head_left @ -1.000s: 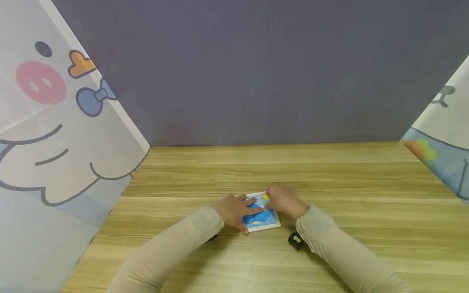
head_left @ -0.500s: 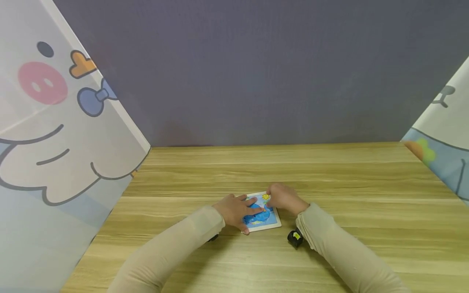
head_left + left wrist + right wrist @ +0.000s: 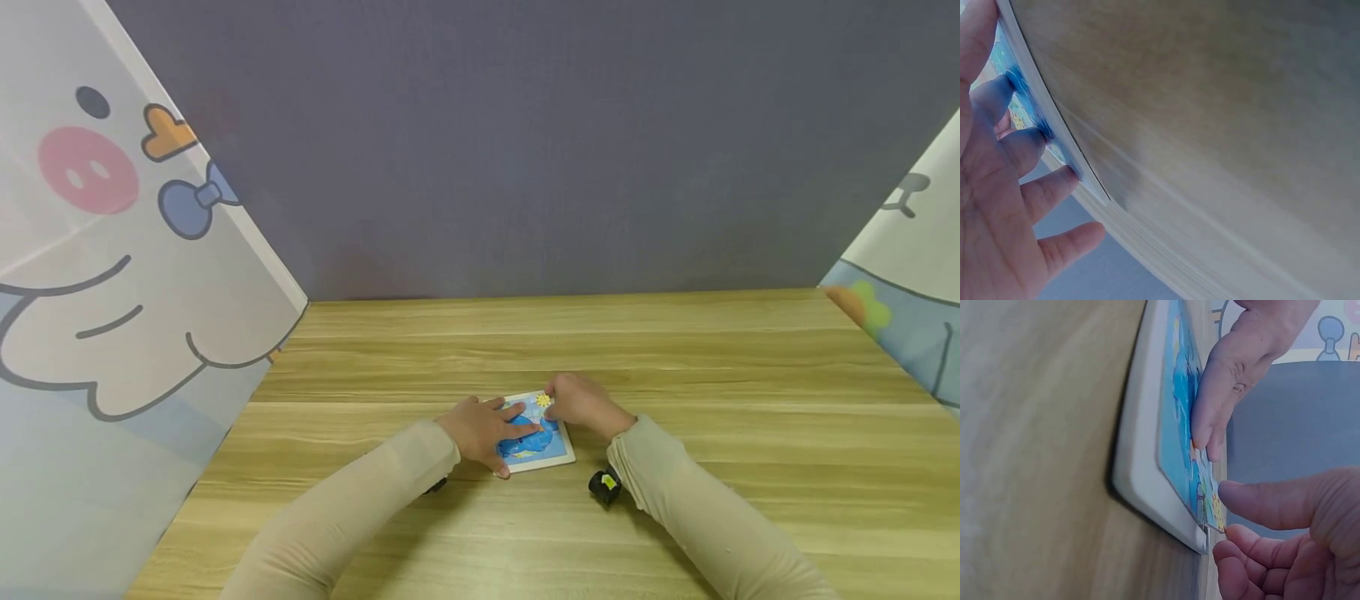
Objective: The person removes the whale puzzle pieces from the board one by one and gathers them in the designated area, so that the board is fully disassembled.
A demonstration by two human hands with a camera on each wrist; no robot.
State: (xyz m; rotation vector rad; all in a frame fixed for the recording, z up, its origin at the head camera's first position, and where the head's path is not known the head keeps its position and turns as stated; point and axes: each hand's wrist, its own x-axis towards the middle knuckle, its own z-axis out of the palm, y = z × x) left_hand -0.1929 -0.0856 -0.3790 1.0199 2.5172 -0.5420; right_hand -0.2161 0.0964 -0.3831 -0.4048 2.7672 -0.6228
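Note:
A small jigsaw puzzle (image 3: 531,458) with a blue animal picture lies in a pale frame on the table, near the middle of the head view. My left hand (image 3: 480,432) rests across its left side, fingers spread and fairly straight. In the left wrist view the fingertips (image 3: 1038,134) press on the picture and the frame's edge. At the far right corner my right hand (image 3: 588,406) pinches a puzzle piece (image 3: 1215,509) with a yellow sun between thumb and index finger. In the right wrist view this piece stands slightly raised from the frame, and the other right fingers are curled under.
The wood-grain table (image 3: 420,350) extends around the puzzle. A dark grey panel (image 3: 525,150) rises behind it, with cartoon-printed panels (image 3: 150,333) at the sides. Under the right wrist hangs a small black device (image 3: 604,486).
Both hands stay in nearly the same place at the puzzle. The right hand and wrist have shifted only slightly around the sun corner.

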